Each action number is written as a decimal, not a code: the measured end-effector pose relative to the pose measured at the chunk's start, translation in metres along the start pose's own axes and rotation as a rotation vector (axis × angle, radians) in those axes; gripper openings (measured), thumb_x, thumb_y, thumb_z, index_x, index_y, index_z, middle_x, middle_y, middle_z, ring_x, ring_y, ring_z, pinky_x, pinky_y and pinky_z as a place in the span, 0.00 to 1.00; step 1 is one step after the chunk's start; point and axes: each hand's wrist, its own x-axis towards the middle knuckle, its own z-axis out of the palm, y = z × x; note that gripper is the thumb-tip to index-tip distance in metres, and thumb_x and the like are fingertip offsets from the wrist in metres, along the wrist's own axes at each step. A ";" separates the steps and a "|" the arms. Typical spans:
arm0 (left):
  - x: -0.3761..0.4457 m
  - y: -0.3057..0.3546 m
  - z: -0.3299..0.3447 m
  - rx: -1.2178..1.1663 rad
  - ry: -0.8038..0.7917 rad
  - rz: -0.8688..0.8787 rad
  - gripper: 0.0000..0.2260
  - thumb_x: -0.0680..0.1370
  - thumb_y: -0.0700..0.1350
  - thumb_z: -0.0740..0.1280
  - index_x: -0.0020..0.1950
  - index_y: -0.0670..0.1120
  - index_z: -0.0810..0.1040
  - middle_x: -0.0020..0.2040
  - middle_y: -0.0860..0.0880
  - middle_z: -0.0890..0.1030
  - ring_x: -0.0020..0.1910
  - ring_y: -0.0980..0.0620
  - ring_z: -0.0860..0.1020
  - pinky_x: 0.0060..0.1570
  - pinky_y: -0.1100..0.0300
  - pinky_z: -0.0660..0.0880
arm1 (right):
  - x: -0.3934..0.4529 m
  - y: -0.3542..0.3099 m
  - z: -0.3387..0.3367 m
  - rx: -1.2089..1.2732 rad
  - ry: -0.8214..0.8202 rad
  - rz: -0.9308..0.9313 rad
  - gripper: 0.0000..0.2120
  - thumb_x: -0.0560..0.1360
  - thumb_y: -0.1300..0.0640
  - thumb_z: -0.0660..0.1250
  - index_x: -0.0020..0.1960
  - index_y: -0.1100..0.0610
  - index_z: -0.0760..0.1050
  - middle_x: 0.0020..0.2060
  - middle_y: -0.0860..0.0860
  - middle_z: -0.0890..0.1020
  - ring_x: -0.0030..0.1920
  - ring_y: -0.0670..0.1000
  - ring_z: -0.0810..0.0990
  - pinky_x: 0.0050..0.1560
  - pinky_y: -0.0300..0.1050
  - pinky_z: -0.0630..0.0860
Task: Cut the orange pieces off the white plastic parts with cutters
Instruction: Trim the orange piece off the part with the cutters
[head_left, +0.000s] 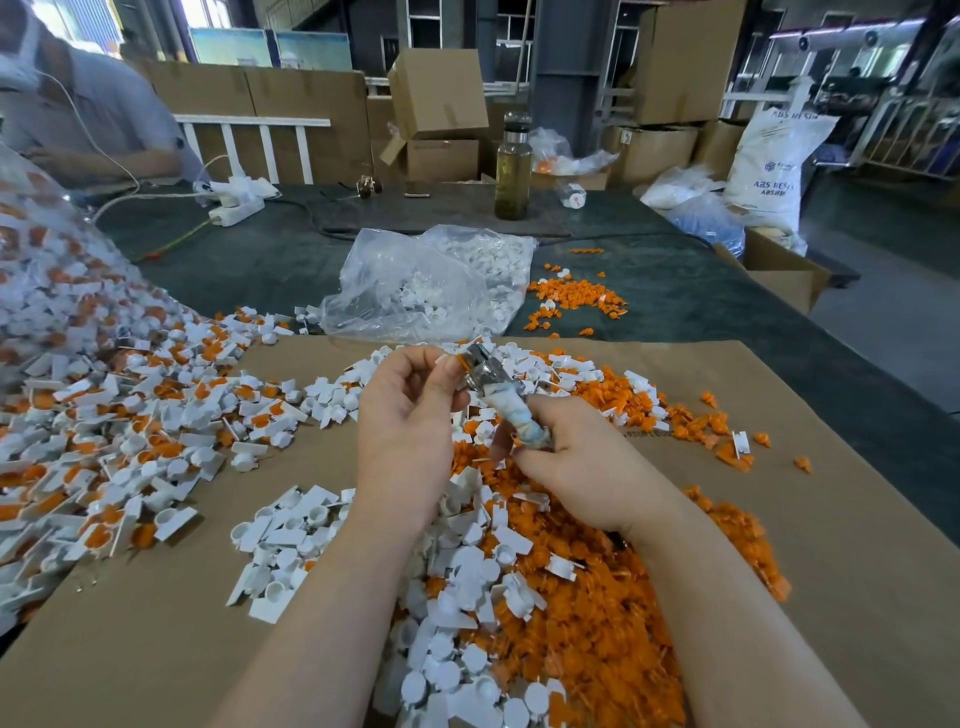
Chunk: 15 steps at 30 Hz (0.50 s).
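My left hand (408, 415) pinches a small white part with an orange piece (453, 359) at its fingertips, held up against the metal jaws of the cutters (485, 371). My right hand (571, 462) grips the cutters' wrapped handles (527, 423). The part is mostly hidden by my fingers and the jaws. Below my hands lies a heap of cut orange pieces (597, 623) mixed with white parts (457, 597). A big pile of uncut white-and-orange parts (130, 431) spreads at the left.
Brown cardboard (857, 597) covers the near table. A clear bag of white parts (431, 280) and a scatter of orange pieces (571, 299) lie behind. A bottle (513, 171), a power strip (236, 210) and a seated person (88, 119) are farther back.
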 end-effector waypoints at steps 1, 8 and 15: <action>0.000 0.000 0.000 -0.002 0.002 0.005 0.07 0.81 0.39 0.65 0.44 0.47 0.77 0.33 0.56 0.78 0.32 0.62 0.76 0.37 0.70 0.75 | 0.000 0.000 0.001 -0.010 0.007 -0.003 0.07 0.75 0.62 0.65 0.44 0.50 0.75 0.36 0.47 0.77 0.34 0.43 0.75 0.36 0.45 0.73; 0.009 -0.001 -0.011 -0.114 -0.017 -0.129 0.03 0.79 0.40 0.67 0.46 0.44 0.79 0.35 0.55 0.83 0.35 0.59 0.81 0.41 0.65 0.79 | 0.002 0.006 0.007 -0.124 0.110 -0.024 0.03 0.75 0.58 0.66 0.43 0.53 0.73 0.34 0.48 0.76 0.34 0.46 0.74 0.34 0.47 0.71; 0.044 -0.001 -0.072 -0.684 0.489 -0.486 0.08 0.80 0.42 0.67 0.56 0.41 0.78 0.43 0.46 0.87 0.42 0.56 0.85 0.40 0.65 0.81 | 0.005 0.019 0.002 -0.235 0.313 0.077 0.09 0.77 0.50 0.65 0.39 0.48 0.69 0.32 0.45 0.75 0.33 0.45 0.73 0.30 0.41 0.64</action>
